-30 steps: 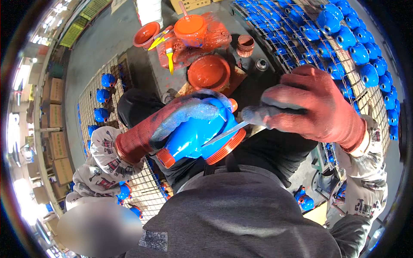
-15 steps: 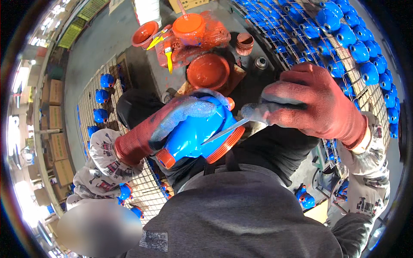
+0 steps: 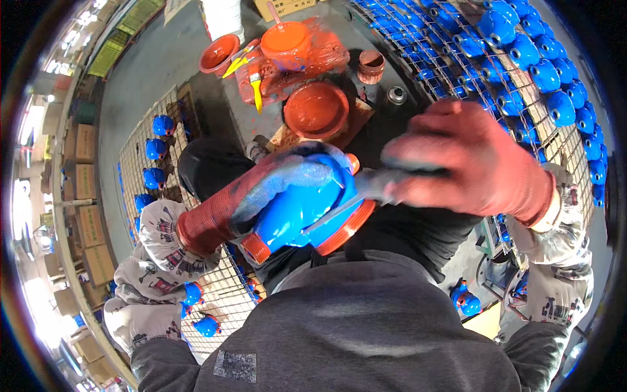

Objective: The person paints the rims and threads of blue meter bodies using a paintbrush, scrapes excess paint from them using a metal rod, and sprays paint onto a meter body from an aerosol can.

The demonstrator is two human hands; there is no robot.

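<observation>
My left hand (image 3: 281,175), in a red glove smeared with blue and grey, is wrapped over the top of a glossy blue housing (image 3: 290,215). Threaded, orange-red ends show on the housing, the widest at its right side. In my right hand (image 3: 467,166), also red-gloved and blurred by motion, is a thin grey blade-like tool (image 3: 336,212), pinched at its dark end. The blade lies across the housing just beside the wide threaded end, its tip toward the lower left. Its exact kind cannot be made out.
Ahead on the floor stand a red-brown paint bowl (image 3: 307,111), an orange-filled pot (image 3: 285,40), yellow-handled brushes (image 3: 256,91), a smaller red bowl (image 3: 219,53) and a stained can (image 3: 371,67). Wire racks with blue housings flank me, a dense one at right (image 3: 545,75), another at left (image 3: 155,149).
My right hand has shifted slightly left and blurred, and the blade has slid a little toward the lower left. The housing and left hand have moved slightly right and down.
</observation>
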